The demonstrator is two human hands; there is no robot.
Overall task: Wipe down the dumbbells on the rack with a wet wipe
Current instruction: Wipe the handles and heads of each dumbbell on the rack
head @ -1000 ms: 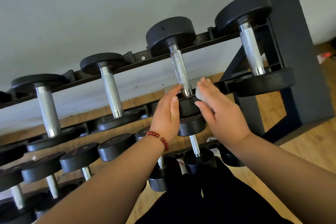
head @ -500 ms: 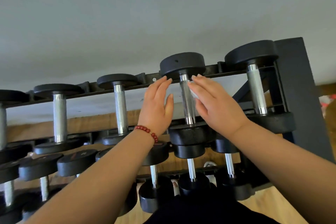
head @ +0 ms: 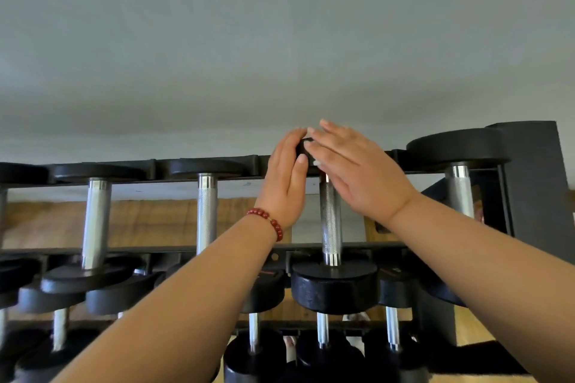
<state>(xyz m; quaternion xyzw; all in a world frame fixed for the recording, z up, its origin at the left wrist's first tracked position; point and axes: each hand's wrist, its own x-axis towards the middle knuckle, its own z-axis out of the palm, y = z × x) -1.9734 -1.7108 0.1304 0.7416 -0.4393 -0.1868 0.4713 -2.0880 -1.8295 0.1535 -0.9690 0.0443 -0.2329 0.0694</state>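
Head-worn camera looks forward, close to the rack (head: 529, 183).

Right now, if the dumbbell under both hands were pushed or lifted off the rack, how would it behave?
The dumbbell probably feels heavy for its size: thick black heads, steel handle. Its round heads could roll, though the rack rails seem to cradle them. The knurled handle should resist slipping.
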